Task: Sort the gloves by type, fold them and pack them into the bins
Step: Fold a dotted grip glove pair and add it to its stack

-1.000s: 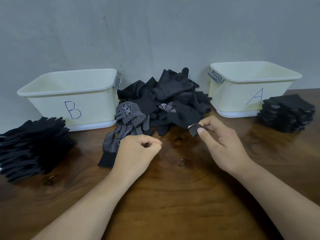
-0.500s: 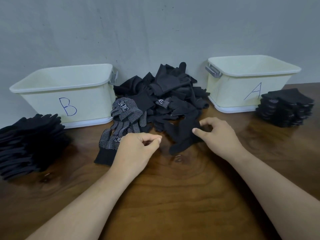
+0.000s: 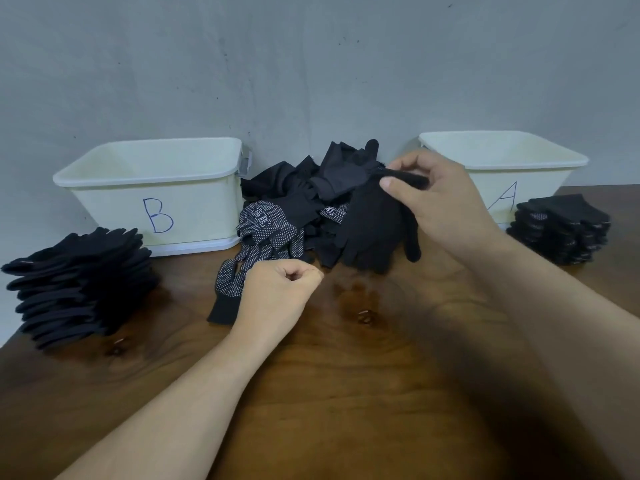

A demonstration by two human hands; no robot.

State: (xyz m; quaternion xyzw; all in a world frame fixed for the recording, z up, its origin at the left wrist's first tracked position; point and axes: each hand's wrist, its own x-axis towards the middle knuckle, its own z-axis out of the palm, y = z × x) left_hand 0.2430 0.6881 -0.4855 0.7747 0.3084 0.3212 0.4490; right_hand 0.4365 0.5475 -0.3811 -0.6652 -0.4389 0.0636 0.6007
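Head view, change: right hand [image 3: 446,206] had risen off the bench, lifting a plain glove [image 3: 374,230] before the pile [image 3: 304,199].
Right hand: pinched the cuff; glove hung fingers-down.
Left hand [image 3: 280,292]: empty fist, nearer the plain stack [image 3: 79,285].

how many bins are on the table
2: bin B at back left, bin A at back right, partly behind the right hand holding a black glove. No others visible.
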